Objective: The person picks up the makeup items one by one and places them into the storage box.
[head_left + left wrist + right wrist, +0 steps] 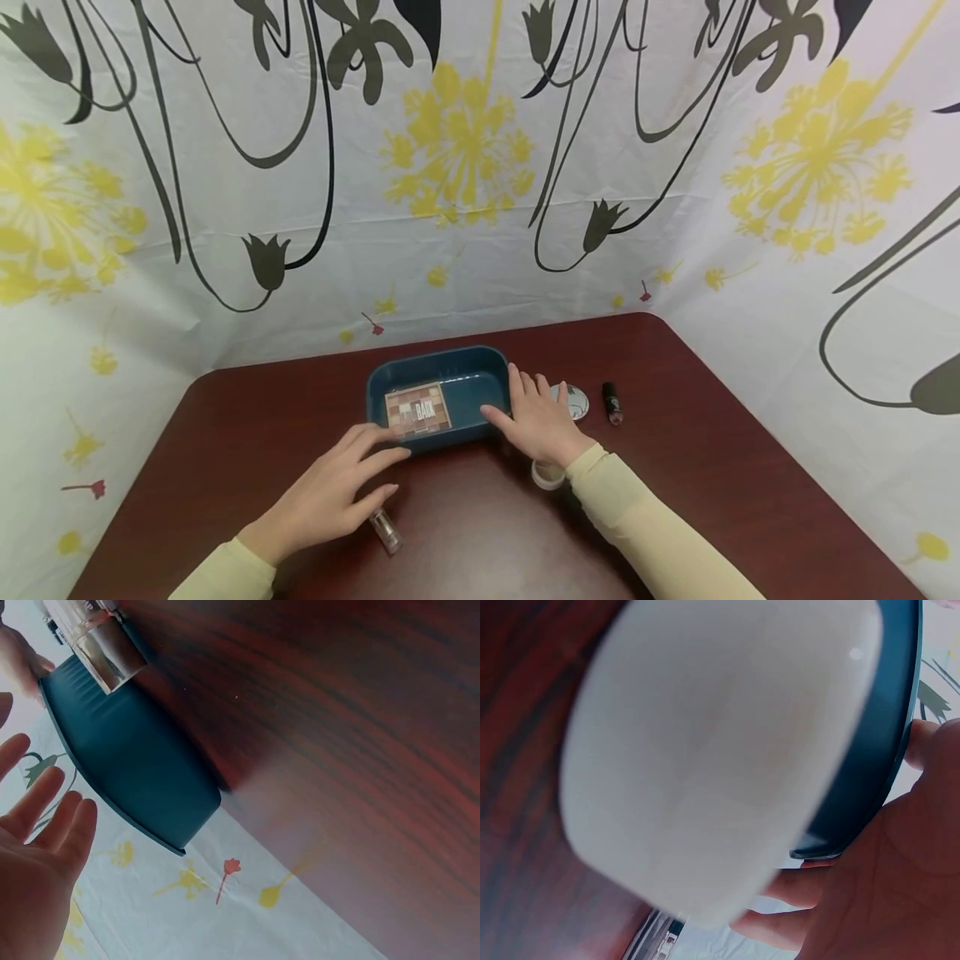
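Observation:
A blue rectangular tray [480, 392] holds a flat makeup palette [418, 410] with a checkered cover, lying in its left part. My left hand [330, 487] is spread beside the tray's front left corner; in the left wrist view its fingers [41, 796] are apart and hold nothing. Under that hand a small clear tube [386, 532] is on the table. My right hand [543, 423] rests against the tray's right end, thumb reaching over the rim and fingers extended. Below its wrist sits a white round jar [547, 476], seen large and blurred as a white shape [712, 750] in the right wrist view.
Right of the tray lie a round, pale patterned disc [576, 402], partly behind my right hand, and a dark lipstick-like tube [612, 403]. The reddish-brown table [465, 533] meets a white patterned cloth [480, 275] at its back and sides.

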`<state>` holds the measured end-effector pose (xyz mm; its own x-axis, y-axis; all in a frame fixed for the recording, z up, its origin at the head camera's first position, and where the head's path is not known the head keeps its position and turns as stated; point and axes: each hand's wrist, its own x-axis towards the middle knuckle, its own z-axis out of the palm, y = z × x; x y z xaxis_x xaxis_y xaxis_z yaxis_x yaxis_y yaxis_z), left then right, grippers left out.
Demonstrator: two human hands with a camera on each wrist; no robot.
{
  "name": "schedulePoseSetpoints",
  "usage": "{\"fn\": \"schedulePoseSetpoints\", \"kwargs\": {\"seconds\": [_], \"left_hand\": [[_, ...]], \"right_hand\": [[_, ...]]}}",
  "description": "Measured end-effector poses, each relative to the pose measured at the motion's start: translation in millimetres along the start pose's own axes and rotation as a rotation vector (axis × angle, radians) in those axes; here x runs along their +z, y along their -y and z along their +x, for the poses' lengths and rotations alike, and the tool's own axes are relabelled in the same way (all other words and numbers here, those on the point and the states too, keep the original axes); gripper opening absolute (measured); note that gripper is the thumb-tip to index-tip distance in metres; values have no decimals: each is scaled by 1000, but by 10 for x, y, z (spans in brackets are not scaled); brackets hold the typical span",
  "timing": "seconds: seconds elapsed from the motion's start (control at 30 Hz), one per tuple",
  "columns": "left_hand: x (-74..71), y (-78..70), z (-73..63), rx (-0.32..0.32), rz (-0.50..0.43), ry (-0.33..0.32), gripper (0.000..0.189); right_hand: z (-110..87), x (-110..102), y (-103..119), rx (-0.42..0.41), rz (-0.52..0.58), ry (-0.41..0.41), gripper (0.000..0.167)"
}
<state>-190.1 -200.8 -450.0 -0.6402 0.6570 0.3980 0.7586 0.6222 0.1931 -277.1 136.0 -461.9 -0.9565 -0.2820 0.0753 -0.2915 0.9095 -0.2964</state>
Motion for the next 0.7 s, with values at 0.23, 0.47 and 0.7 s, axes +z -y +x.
{"fn": "schedulePoseSetpoints", "kwargs": {"seconds": [0.23, 0.47, 0.7], "left_hand": [[-14, -84, -26, 40, -31, 24, 45], [1, -112, -66, 32, -64, 134, 38], [49, -113, -85, 61, -67, 154, 34]], "right_hand": [[-4, 7, -4, -8, 7, -6, 99], [5, 13, -16, -9, -2, -9, 99], [-8, 6, -1, -11, 2, -8, 99]]}}
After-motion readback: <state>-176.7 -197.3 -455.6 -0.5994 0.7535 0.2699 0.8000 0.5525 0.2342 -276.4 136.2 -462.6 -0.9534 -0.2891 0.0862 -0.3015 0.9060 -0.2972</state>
